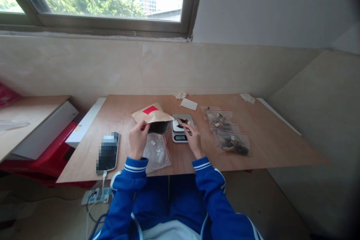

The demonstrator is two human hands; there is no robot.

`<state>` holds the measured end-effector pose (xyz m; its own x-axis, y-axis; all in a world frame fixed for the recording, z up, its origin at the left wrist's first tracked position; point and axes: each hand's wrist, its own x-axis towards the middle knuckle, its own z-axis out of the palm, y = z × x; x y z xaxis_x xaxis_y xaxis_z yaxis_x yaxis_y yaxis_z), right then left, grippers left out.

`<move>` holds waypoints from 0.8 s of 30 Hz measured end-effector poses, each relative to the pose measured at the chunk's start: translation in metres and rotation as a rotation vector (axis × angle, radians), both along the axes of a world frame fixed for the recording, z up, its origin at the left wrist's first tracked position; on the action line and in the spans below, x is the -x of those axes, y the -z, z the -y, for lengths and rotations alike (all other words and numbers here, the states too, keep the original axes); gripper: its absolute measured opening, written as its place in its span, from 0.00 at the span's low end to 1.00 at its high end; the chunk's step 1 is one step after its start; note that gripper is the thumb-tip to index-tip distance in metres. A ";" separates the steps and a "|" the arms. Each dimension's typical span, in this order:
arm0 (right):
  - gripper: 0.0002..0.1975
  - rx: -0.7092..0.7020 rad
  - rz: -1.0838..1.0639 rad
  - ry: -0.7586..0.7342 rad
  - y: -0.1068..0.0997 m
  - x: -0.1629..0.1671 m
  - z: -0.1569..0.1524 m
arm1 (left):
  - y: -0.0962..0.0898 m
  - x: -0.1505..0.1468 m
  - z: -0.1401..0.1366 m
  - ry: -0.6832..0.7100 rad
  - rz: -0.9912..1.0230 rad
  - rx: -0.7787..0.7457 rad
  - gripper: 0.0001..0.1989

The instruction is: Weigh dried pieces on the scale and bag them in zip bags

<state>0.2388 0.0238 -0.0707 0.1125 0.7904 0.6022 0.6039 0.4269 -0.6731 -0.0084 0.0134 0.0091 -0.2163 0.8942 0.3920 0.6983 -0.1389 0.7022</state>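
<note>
1. Your left hand [138,138] is raised just left of the small silver digital kitchen scale [182,128], forearm in a blue sleeve with white cuff stripes, fingers clenched on the lower edge of the brown kraft paper pouch with a red label [151,116].
2. Your right hand [193,138] reaches from the near side onto the scale, wrist low, fingertips [186,125] at the dark dried pieces [182,121] on the platform; can't tell if they pinch a piece or only touch it.
3. The pouch hangs tilted just left of the scale, its dark open mouth facing right and down toward the platform, long axis running up-left to down-right.
4. The red label shows no readable writing; the scale display is too small to read.
5. A clear empty zip bag with a red seal strip [157,152] lies flat on the wooden tabletop [270,138], left of the scale under the pouch.
6. Three filled clear zip bags of dark pieces [229,135] lie in a row right of the scale, each with a small white tag, unreadable.
7. A smartphone with a cable [108,152] lies well left of the scale; a white paper slip [188,104] lies just beyond it.
</note>
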 end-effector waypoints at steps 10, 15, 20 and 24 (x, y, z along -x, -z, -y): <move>0.17 0.045 0.215 -0.121 0.014 -0.023 -0.017 | 0.002 -0.004 0.003 -0.005 -0.037 -0.005 0.11; 0.20 0.022 0.168 -0.044 0.015 -0.035 -0.002 | 0.002 -0.004 0.000 -0.003 -0.037 -0.008 0.11; 0.17 0.014 0.207 0.010 0.019 -0.041 -0.001 | -0.003 -0.002 -0.001 -0.022 -0.023 0.015 0.11; 0.13 -0.007 0.225 0.110 0.012 -0.033 -0.006 | -0.004 -0.001 -0.001 -0.026 -0.014 0.018 0.11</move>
<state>0.2721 0.0294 -0.0831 0.0600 0.7763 0.6276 0.7812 0.3549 -0.5136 -0.0077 0.0147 0.0134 -0.2342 0.8954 0.3787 0.7115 -0.1076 0.6944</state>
